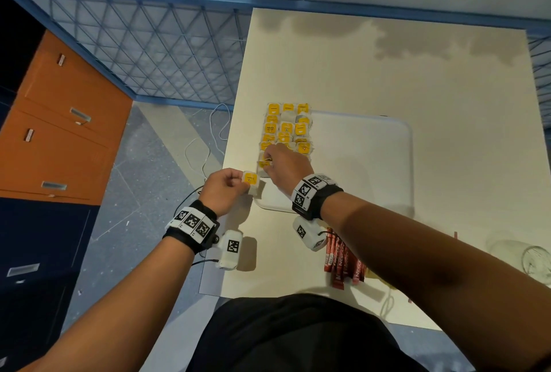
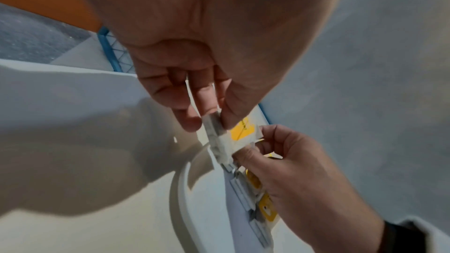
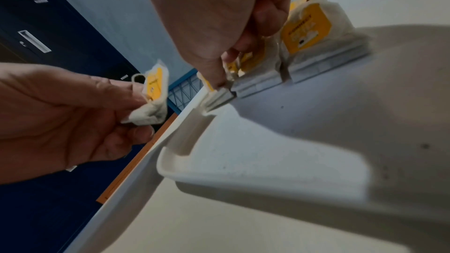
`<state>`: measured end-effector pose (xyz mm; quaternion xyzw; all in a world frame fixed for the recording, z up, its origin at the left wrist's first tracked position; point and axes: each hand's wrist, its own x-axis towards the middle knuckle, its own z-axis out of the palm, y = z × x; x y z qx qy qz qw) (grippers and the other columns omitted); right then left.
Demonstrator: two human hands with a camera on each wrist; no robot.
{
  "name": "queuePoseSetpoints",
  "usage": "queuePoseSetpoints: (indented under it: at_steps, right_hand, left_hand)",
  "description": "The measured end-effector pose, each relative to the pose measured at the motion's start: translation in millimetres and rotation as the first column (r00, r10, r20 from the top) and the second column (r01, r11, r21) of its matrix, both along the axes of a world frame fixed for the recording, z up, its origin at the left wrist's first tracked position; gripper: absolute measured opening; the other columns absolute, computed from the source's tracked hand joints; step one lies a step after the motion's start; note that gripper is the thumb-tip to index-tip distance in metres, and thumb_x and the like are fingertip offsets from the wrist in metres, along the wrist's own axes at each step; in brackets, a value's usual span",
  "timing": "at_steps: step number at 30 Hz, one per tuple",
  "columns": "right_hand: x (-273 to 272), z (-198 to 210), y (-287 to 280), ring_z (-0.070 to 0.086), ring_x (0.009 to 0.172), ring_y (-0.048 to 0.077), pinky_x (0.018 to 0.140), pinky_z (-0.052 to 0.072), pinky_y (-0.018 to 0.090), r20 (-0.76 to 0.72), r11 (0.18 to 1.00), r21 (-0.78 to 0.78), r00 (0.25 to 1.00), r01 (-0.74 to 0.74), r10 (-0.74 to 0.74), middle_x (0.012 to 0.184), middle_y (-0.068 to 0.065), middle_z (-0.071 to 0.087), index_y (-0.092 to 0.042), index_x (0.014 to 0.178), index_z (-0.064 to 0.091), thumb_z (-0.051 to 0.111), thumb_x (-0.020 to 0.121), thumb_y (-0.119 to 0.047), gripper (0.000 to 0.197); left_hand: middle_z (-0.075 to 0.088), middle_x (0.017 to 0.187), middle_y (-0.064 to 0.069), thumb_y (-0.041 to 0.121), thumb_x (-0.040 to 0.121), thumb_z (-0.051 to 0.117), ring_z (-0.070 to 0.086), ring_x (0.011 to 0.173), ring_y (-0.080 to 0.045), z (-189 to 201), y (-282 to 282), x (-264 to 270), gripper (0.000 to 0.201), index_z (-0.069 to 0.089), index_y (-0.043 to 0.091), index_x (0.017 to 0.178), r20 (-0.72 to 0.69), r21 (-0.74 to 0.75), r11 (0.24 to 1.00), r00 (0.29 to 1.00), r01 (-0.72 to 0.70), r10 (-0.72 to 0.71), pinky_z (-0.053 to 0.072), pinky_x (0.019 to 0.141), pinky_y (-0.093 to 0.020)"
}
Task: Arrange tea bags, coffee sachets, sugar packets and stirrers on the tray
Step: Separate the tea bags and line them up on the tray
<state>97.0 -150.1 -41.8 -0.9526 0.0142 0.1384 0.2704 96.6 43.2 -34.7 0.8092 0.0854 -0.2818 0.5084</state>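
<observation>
The white tray [image 1: 372, 145] lies on the cream table, and several yellow-tagged tea bags [image 1: 286, 127] stand in rows along its left side. My right hand [image 1: 268, 160] pinches one tea bag [image 1: 263, 163] at the near end of those rows, low on the tray. In the right wrist view its thumb presses that tea bag [image 3: 217, 94] beside the row [image 3: 308, 32]. My left hand [image 1: 242, 182] hovers just left of the tray's near left corner and pinches another tea bag [image 1: 250, 180], seen too in the left wrist view [image 2: 239, 132]. Red coffee sachets [image 1: 343, 258] lie under my right forearm.
An upturned clear glass [image 1: 533, 258] sits at the table's right edge. The table's left edge runs close beside the tray rim [image 3: 170, 163]. Orange and dark drawer cabinets [image 1: 59, 133] stand on the floor to the left, with a white cable [image 1: 208, 145] lying near them.
</observation>
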Motion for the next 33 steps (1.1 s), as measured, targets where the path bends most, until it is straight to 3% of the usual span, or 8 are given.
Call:
queuePoseSetpoints:
  at_steps: [5, 9, 12, 18, 25, 28, 33]
  right_hand:
    - [-10.1, 11.1, -12.3, 0.065, 0.094, 0.025, 0.082, 0.053, 0.039, 0.018, 0.991, 0.115, 0.997, 0.073, -0.075, 0.119, -0.005, 0.064, -0.027, 0.126, 0.054, 0.059, 0.098, -0.036, 0.030]
    - [-28.5, 10.9, -33.2, 0.057, 0.086, 0.011, 0.079, 0.050, 0.033, 0.043, 0.970, 0.179, 0.983, 0.167, -0.177, 0.096, -0.016, 0.056, -0.030, 0.118, 0.059, 0.061, 0.097, -0.038, 0.023]
    - [-45.9, 3.2, -49.5, 0.054, 0.084, 0.006, 0.079, 0.051, 0.032, 0.039, 0.955, 0.191, 0.970, 0.227, -0.239, 0.093, -0.017, 0.056, -0.028, 0.116, 0.063, 0.061, 0.096, -0.035, 0.022]
    - [-75.6, -5.9, -65.3, 0.057, 0.086, 0.010, 0.081, 0.052, 0.036, 0.014, 0.958, 0.126, 0.965, 0.256, -0.260, 0.100, -0.010, 0.061, -0.025, 0.114, 0.064, 0.061, 0.096, -0.031, 0.019]
    - [-80.9, -17.0, -70.5, 0.059, 0.088, 0.009, 0.075, 0.044, 0.027, -0.021, 0.970, 0.053, 0.972, 0.236, -0.235, 0.101, -0.012, 0.053, -0.028, 0.117, 0.067, 0.060, 0.098, -0.036, 0.022]
    - [-79.2, -22.1, -68.4, 0.065, 0.093, 0.016, 0.079, 0.052, 0.034, -0.031, 0.973, 0.049, 0.974, 0.224, -0.223, 0.105, -0.006, 0.061, -0.028, 0.115, 0.069, 0.058, 0.099, -0.037, 0.022]
    - [-73.1, -23.8, -63.6, 0.064, 0.093, 0.020, 0.081, 0.053, 0.037, -0.049, 0.977, 0.035, 0.976, 0.212, -0.210, 0.105, -0.004, 0.064, -0.026, 0.113, 0.070, 0.055, 0.100, -0.032, 0.021]
  left_hand:
    - [0.069, 0.086, -0.015, -0.002, 0.087, 0.071, 0.062, 0.073, -0.020, -1.8, -6.9, 5.4, 0.017, 0.069, 0.008, 0.100, 0.035, 0.018, 0.998, 0.997, 0.063, -0.063, 0.054, 0.072, -0.030]
    - [0.067, 0.083, -0.005, -0.003, 0.086, 0.071, 0.059, 0.070, -0.018, -2.1, -15.8, 9.8, 0.020, 0.067, 0.015, 0.094, 0.105, 0.064, 0.986, 0.982, 0.151, -0.157, 0.055, 0.073, -0.033]
    - [0.070, 0.083, 0.000, 0.003, 0.084, 0.074, 0.061, 0.069, -0.014, -4.7, -21.1, 12.8, 0.016, 0.069, 0.013, 0.094, 0.138, 0.149, 0.957, 0.953, 0.250, -0.270, 0.056, 0.078, -0.036]
    - [0.071, 0.085, -0.004, 0.011, 0.083, 0.079, 0.066, 0.081, -0.025, -9.0, -31.9, 15.8, 0.014, 0.070, 0.014, 0.094, 0.104, 0.283, 0.890, 0.911, 0.358, -0.399, 0.055, 0.081, -0.036]
    - [0.065, 0.085, 0.002, 0.018, 0.083, 0.078, 0.058, 0.078, -0.017, -5.5, -41.5, 15.5, 0.014, 0.068, 0.017, 0.093, 0.166, 0.389, 0.866, 0.901, 0.314, -0.401, 0.042, 0.068, -0.028]
    - [0.064, 0.081, 0.002, 0.020, 0.080, 0.080, 0.059, 0.076, -0.019, -7.4, -41.9, 16.2, 0.019, 0.063, 0.020, 0.087, 0.188, 0.375, 0.888, 0.916, 0.268, -0.355, 0.047, 0.067, -0.031]
    - [0.066, 0.077, 0.000, 0.023, 0.078, 0.084, 0.062, 0.073, -0.021, -8.6, -42.2, 14.9, 0.027, 0.058, 0.017, 0.085, 0.197, 0.368, 0.904, 0.932, 0.216, -0.303, 0.052, 0.071, -0.036]
